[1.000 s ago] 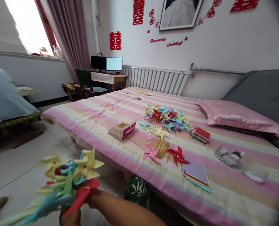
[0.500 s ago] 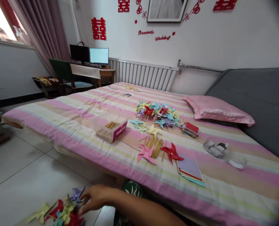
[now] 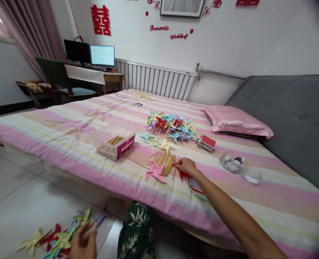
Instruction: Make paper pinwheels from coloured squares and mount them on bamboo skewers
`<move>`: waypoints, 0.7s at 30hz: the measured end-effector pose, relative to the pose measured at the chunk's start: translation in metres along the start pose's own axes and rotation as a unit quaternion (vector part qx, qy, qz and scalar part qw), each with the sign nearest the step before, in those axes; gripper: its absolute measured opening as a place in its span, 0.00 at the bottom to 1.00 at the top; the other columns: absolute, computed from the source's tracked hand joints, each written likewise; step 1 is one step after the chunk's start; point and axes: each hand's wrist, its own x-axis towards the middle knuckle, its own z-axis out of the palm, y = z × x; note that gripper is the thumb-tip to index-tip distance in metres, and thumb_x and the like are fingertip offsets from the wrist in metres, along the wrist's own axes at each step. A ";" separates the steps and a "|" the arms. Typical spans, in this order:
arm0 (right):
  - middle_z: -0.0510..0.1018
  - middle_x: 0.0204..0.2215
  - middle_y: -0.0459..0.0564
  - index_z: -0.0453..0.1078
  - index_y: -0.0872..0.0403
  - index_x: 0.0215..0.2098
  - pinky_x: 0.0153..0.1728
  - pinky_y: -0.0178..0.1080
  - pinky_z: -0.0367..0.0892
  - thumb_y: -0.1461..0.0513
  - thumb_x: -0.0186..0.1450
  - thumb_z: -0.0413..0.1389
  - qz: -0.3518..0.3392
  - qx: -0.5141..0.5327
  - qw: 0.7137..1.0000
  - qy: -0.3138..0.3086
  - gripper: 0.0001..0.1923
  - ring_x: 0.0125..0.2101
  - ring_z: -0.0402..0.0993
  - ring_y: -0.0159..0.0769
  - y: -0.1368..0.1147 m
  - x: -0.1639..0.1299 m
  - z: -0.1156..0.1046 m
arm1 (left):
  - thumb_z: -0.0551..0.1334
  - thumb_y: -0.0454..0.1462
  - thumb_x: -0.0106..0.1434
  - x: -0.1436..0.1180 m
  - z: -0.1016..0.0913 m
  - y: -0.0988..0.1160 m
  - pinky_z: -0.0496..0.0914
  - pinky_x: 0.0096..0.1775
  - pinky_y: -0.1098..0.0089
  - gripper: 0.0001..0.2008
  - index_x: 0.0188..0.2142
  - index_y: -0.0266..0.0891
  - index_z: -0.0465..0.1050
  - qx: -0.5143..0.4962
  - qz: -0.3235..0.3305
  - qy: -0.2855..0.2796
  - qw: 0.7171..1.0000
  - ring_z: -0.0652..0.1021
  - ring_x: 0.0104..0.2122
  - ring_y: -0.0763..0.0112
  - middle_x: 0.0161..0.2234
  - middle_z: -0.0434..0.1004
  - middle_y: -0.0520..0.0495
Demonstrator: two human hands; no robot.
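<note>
My left hand [image 3: 84,241], low at the left over the floor, is closed around a bunch of paper pinwheels [image 3: 62,239] in yellow, red, blue and purple. On the bed my right hand [image 3: 188,166] has its fingers closed on a red pinwheel [image 3: 183,175], which it partly hides. Just left of it lie a pile of thin wooden sticks [image 3: 168,163] and a pink pinwheel [image 3: 155,171]. Below my right wrist is a stack of coloured paper squares [image 3: 195,187], partly covered by the forearm.
A heap of finished pinwheels [image 3: 172,126] lies farther back on the striped bed [image 3: 75,144]. A clear box of sticks [image 3: 116,146] stands left. Right are more paper squares [image 3: 206,142], clear plastic containers [image 3: 231,162] and a pink pillow [image 3: 237,120].
My right hand has moved from the bunch at the lower left up to the red pinwheel on the bed. My left hand has come into view around the bunch. The view has shifted.
</note>
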 end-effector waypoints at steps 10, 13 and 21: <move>0.78 0.32 0.54 0.69 0.56 0.23 0.47 0.51 0.53 0.57 0.60 0.54 0.054 0.126 0.990 -0.018 0.12 0.42 0.70 0.47 0.010 0.042 -0.045 | 0.48 0.26 0.60 0.065 0.153 0.154 0.57 0.55 0.57 0.21 0.51 0.35 0.67 0.232 0.472 -0.342 0.778 0.66 0.55 0.58 0.54 0.67 0.36; 0.77 0.33 0.50 0.70 0.55 0.30 0.41 0.42 0.62 0.56 0.62 0.54 0.059 0.237 0.967 -0.074 0.11 0.38 0.72 0.39 -0.004 0.072 -0.064 | 0.51 0.27 0.59 0.082 0.175 0.158 0.59 0.52 0.55 0.15 0.41 0.34 0.71 0.250 0.446 -0.398 0.762 0.72 0.47 0.56 0.42 0.74 0.36; 0.71 0.45 0.52 0.65 0.56 0.49 0.39 0.44 0.70 0.57 0.66 0.52 0.164 0.456 0.845 -0.225 0.16 0.40 0.72 0.37 -0.031 0.139 -0.057 | 0.50 0.34 0.63 0.126 0.187 0.180 0.68 0.35 0.69 0.11 0.34 0.38 0.71 0.133 0.297 -0.427 0.844 0.77 0.32 0.67 0.31 0.76 0.46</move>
